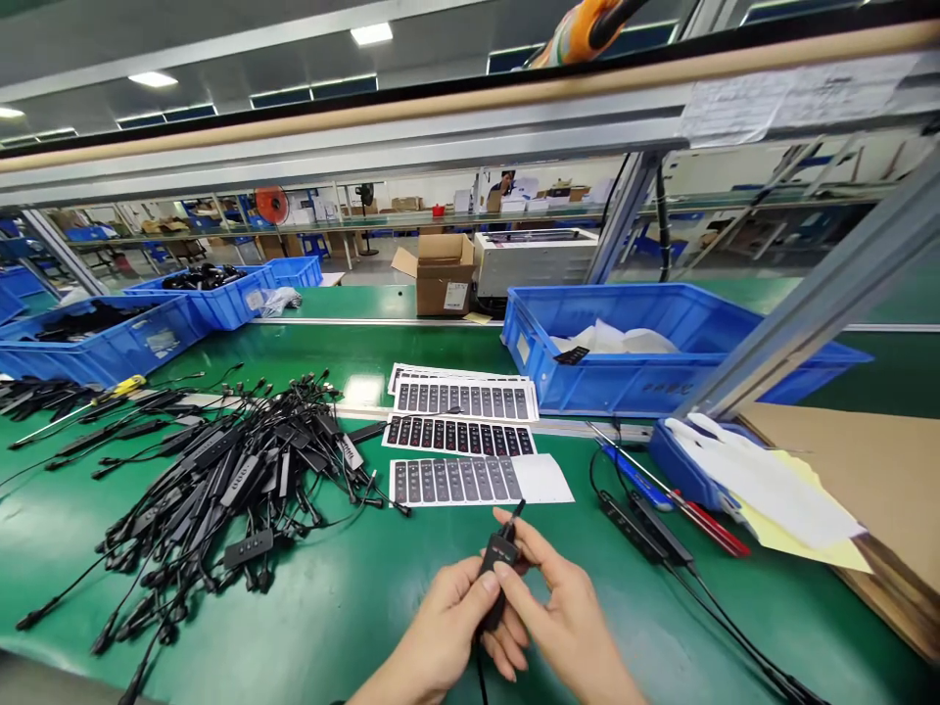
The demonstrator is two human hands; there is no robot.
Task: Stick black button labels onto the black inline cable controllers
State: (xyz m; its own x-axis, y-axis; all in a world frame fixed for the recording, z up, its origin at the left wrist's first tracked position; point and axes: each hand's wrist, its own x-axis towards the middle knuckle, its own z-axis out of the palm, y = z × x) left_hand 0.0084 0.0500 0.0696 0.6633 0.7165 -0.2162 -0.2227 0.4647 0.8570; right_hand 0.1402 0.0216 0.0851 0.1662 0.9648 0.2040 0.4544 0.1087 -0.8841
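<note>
Both of my hands are closed around a small black cable control box [500, 554] near the front of the green bench. My left hand [453, 615] grips its left side, the thumb lying on the face. My right hand [562, 602] holds it from the right, with the thumb on the face and the index finger by the upper cable end. A cable hangs from its lower end. Just beyond my hands lies a sticker sheet [544, 480] with dark labels on its left part and bare white backing at the right. More label sheets [464, 399] lie behind it.
A large heap of black cabled control boxes [242, 480] covers the left. Two similar units [646, 529] lie at the right, beside a red-handled screwdriver [709, 527]. Blue bins [617, 377] stand behind, and a slanted metal post [815, 264] rises at the right.
</note>
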